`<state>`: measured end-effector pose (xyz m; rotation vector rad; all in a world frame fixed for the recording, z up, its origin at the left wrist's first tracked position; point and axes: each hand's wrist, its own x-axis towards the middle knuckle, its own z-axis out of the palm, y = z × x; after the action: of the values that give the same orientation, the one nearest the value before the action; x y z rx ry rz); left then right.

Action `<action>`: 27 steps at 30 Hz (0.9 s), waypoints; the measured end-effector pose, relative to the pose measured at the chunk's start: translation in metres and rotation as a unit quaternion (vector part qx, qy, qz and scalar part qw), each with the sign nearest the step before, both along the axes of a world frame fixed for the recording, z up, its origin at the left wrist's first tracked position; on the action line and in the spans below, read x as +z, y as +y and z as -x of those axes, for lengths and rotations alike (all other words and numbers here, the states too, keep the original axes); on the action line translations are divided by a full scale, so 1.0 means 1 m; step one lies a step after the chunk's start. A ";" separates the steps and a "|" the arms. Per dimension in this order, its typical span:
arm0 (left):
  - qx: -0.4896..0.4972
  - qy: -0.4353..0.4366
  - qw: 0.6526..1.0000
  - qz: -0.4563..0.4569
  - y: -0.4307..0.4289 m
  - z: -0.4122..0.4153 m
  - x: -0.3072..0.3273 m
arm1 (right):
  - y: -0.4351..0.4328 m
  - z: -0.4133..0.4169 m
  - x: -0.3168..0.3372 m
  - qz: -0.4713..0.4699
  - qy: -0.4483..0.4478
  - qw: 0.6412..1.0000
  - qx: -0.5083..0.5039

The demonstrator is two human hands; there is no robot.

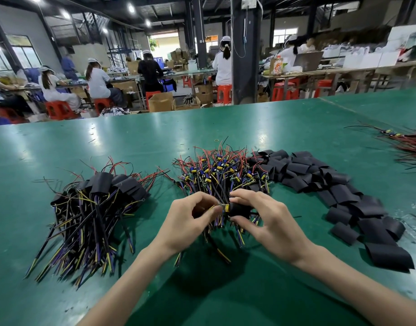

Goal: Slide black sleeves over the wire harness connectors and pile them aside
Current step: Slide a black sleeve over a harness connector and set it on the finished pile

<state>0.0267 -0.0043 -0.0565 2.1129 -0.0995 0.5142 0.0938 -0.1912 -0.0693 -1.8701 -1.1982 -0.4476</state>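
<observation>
Pinching a small yellow-and-blue wire harness connector (223,207), left hand (190,222) holds it over the green surface (136,142), centre front. Right hand (269,223) grips a short black tubular sleeve (240,209), long axis left-right, mouth touching the connector end.

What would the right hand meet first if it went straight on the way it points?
Probably the connector pinched by the left hand: the right hand points its black sleeve leftward at it.
</observation>
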 end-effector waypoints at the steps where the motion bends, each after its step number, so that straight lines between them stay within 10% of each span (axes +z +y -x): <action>1: 0.004 0.002 1.000 -0.008 0.002 0.000 0.000 | 0.000 0.000 0.000 0.004 0.000 1.000 -0.001; 27: 0.000 -0.062 0.996 -0.058 -0.005 -0.002 -0.010 | 0.003 0.002 -0.004 0.016 0.016 1.000 0.015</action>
<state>0.0289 -0.0091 -0.0662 2.1922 -0.2049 0.6531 0.0921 -0.1885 -0.0733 -1.8777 -1.2176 -0.3830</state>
